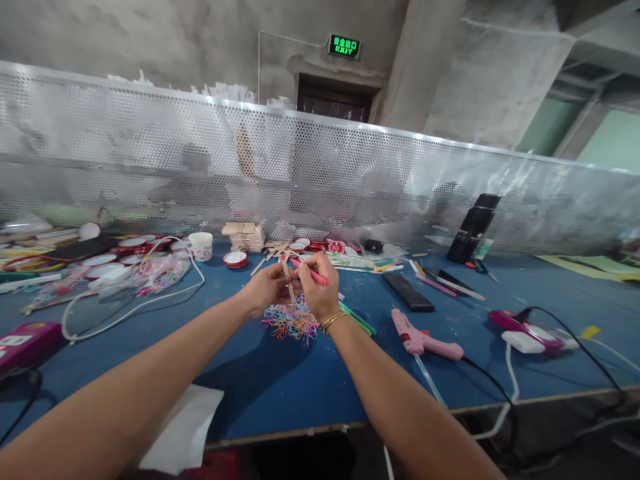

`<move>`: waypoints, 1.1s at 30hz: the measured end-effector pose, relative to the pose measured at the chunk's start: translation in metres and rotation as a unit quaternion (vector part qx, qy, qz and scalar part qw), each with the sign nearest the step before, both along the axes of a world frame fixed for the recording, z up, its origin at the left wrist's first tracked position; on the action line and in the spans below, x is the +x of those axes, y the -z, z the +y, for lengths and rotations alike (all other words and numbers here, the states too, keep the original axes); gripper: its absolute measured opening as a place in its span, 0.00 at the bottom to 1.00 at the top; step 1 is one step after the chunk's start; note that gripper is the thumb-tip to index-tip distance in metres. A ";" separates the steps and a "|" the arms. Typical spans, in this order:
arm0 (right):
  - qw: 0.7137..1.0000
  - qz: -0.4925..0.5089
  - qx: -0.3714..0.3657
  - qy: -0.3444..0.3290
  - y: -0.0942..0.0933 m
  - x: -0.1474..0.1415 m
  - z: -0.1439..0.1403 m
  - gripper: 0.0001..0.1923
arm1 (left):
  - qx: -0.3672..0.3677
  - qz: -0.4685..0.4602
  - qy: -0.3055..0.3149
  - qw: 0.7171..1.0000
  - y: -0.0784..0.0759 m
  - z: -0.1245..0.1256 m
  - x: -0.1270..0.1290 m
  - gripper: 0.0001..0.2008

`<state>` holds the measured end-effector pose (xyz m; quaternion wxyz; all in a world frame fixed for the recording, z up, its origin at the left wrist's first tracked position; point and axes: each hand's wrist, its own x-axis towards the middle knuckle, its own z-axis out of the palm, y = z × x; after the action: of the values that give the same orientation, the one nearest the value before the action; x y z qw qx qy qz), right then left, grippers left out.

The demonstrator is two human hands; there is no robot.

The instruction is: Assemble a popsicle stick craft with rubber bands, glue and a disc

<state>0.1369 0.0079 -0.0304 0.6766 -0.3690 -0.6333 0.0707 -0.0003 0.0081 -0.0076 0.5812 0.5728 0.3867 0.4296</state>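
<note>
The left hand (267, 288) has its fingers closed in a pinch on a pale wooden stick (287, 272), held upright at a tilt over the middle of the blue table (300, 393); its far fingers are partly hidden behind the stick; the right hand (319, 285), with a gold bracelet (334, 322) at the wrist, is curled round a pink pen (316, 274), whose tip points toward the stick; whether the tip touches the wood is too small to tell.

Below the hands lies a tangled heap of coloured loops (293, 321), its far part covered by the fingers; single loops cannot be told apart; green pens (361, 321) stick out to the right, partly hidden by the right wrist.

The left forearm covers part of a white sheet (193, 423) at the near edge; a purple device (27, 343) is cut off at the left; to the right lie a pink glue gun (423, 340) and, farther off, a dark phone (407, 292); shapes behind the far perforated panel (345, 180) are blurred.
</note>
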 end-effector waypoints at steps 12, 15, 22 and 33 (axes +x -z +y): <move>1.000 -0.028 -0.004 -0.003 -0.003 -0.004 -0.005 0.08 | 0.013 0.017 0.029 0.999 -0.001 -0.003 -0.001 0.15; 1.000 -0.022 -0.003 0.003 -0.001 -0.002 -0.002 0.08 | 0.008 0.014 0.019 1.000 -0.001 -0.001 -0.001 0.16; 1.000 -0.027 0.013 -0.006 -0.005 -0.005 -0.007 0.09 | 0.012 0.027 0.023 0.999 -0.003 -0.004 0.000 0.18; 1.000 -0.020 0.010 -0.007 -0.005 -0.003 -0.006 0.08 | 0.013 0.025 0.021 0.999 -0.004 -0.004 0.000 0.17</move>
<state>0.1334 0.0014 -0.0255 0.6671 -0.3593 -0.6497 0.0616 -0.0007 0.0042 -0.0041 0.5728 0.5989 0.3831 0.4080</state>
